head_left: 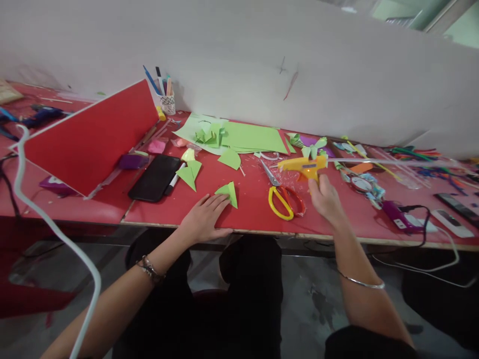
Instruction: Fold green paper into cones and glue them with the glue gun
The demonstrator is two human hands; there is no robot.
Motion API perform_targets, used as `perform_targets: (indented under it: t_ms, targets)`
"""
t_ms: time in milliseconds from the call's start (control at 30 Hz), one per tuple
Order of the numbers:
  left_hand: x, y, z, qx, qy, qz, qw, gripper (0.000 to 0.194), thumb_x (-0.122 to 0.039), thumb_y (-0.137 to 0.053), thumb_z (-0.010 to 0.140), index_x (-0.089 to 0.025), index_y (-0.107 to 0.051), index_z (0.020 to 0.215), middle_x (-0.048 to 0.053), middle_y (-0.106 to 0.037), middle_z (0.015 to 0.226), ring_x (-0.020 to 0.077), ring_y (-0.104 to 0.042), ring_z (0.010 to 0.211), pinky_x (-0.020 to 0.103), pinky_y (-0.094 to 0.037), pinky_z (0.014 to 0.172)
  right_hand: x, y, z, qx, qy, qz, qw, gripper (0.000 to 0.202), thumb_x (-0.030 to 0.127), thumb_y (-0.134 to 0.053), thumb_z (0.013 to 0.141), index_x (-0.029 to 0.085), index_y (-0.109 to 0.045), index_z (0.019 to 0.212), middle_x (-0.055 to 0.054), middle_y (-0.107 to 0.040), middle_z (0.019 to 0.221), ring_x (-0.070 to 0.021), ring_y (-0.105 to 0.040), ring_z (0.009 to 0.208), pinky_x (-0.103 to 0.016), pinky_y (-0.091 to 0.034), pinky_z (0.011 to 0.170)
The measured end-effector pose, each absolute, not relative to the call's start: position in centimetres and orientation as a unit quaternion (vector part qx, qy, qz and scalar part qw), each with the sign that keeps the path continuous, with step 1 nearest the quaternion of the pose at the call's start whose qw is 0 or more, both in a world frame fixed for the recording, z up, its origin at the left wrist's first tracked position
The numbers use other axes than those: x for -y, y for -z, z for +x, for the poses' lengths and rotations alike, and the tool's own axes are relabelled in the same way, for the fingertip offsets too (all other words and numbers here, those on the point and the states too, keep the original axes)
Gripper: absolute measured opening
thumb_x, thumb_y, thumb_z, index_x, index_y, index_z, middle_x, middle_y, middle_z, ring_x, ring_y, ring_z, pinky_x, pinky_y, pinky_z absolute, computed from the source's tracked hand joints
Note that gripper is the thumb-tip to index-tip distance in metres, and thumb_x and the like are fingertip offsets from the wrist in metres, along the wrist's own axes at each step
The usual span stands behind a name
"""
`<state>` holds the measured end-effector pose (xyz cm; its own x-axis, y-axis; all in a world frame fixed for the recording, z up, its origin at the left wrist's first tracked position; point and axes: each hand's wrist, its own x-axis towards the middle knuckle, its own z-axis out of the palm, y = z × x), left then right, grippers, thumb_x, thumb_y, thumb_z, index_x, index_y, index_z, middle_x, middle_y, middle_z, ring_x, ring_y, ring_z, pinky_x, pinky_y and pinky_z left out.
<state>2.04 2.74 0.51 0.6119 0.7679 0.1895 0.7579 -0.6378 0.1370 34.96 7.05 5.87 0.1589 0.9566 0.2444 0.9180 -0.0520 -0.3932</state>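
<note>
My left hand lies palm down near the front edge of a red worktop, fingers stretched out and close together, their tips resting on a small folded piece of green paper. My right hand is wrapped around the handle of a yellow glue gun, raised over the worktop with its nozzle pointing left.

The main risk, I judge, is a burn: if the gun is hot, which I cannot see, swinging the nozzle to the paper would bring it close to my left fingertips. A drip is another worry, because a pair of scissors lies just below the nozzle, and glue could foul its blades. Those scissors also lie between the gun and the paper, so a low sweep might knock them.

A long clear stick juts from the gun's back, over small craft scraps to the right; a quick turn could snag or scatter them. The paper looks light and partly lifted, so light finger pressure may let it slide, while heavy pressure could crush its fold.
</note>
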Motion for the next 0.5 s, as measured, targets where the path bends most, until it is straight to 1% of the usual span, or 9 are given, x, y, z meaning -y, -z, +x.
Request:
perform_targets:
  t_ms: [100, 167, 300, 367, 500]
  targets:
    - [-2.8, -0.5, 2.0, -0.429, -0.108, 0.897, 0.023, 0.075, -0.063, -0.041, 0.077, -0.016, -0.031, 0.135, 0.01, -0.035, 0.139, 0.0248, -0.029, 0.127, 0.04, -0.017, 0.107, -6.3, -6.7, 32.4, 0.699, 0.005, -0.693, 0.177, 0.059, 0.064, -0.042, 0.073, 0.017, -0.046, 0.108, -0.011, -0.063, 0.085, -0.0289, -0.059, 0.078, -0.034, -0.04, 0.06]
    - [-3.0, -0.7, 2.1, -0.441, -0.105, 0.891, 0.028, 0.075, -0.065, -0.04, 0.075, -0.019, -0.032, 0.135, 0.009, -0.037, 0.136, 0.0266, -0.033, 0.124, 0.041, -0.022, 0.104, -6.1, -6.8, 31.2, 0.726, 0.028, -0.67, 0.152, 0.068, 0.068, -0.047, 0.067, 0.016, -0.046, 0.111, -0.012, -0.063, 0.089, -0.0294, -0.059, 0.08, -0.033, -0.04, 0.059]
    - [-3.8, -1.3, 2.3, -0.465, -0.101, 0.878, 0.048, 0.069, -0.065, -0.034, 0.078, -0.022, -0.039, 0.131, 0.008, -0.044, 0.13, 0.026, -0.042, 0.112, 0.039, -0.033, 0.094, -6.3, -6.6, 30.0, 0.749, 0.044, -0.648, 0.127, 0.066, 0.067, -0.048, 0.068, 0.016, -0.048, 0.11, -0.012, -0.064, 0.09, -0.0277, -0.06, 0.078, -0.031, -0.039, 0.057]
    - [-4.2, -1.5, 2.4, -0.463, -0.093, 0.88, 0.046, 0.066, -0.065, -0.034, 0.078, -0.025, -0.04, 0.13, 0.007, -0.044, 0.13, 0.0265, -0.042, 0.111, 0.04, -0.034, 0.091, -6.3, -6.6, 29.8, 0.754, 0.045, -0.644, 0.123, 0.063, 0.065, -0.049, 0.069, 0.016, -0.048, 0.109, -0.011, -0.064, 0.087, -0.0268, -0.061, 0.076, -0.03, -0.038, 0.055]
    - [-4.4, -1.3, 2.4, -0.459, -0.085, 0.883, 0.042, 0.067, -0.066, -0.037, 0.076, -0.029, -0.037, 0.132, 0.005, -0.041, 0.134, 0.0282, -0.039, 0.114, 0.041, -0.031, 0.093, -6.1, -6.6, 29.2, 0.767, 0.039, -0.633, 0.099, 0.06, 0.063, -0.052, 0.068, 0.018, -0.049, 0.107, -0.008, -0.065, 0.081, -0.0256, -0.06, 0.073, -0.028, -0.035, 0.052]
